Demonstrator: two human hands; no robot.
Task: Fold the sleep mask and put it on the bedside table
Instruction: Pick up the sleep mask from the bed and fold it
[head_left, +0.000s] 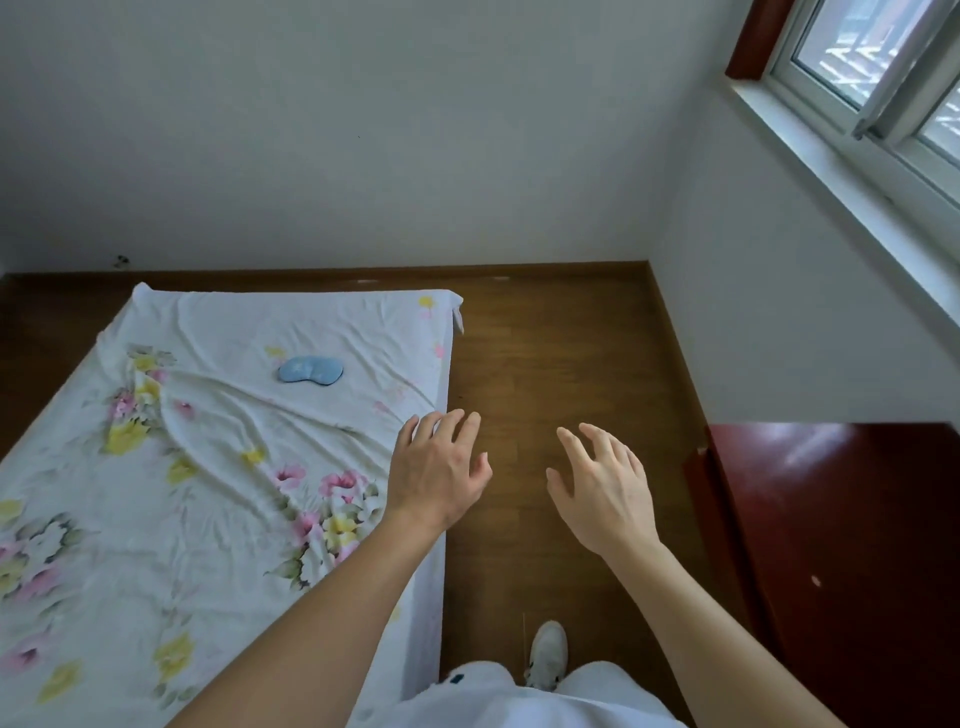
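A light blue sleep mask (310, 369) lies flat and unfolded on the bed (156, 493), toward its far right part. My left hand (436, 467) hovers over the bed's right edge, fingers spread, holding nothing, a good way short of the mask. Out over the wooden floor, my right hand (602, 488) is also open and empty. The dark red bedside table (852, 519) stands at the right, below the window.
The bed carries a wrinkled white floral sheet. A strip of brown wooden floor (561, 364) runs between bed and table. White walls close the far side and right, with a window (878, 78) at upper right. My white shoe (548, 652) shows below.
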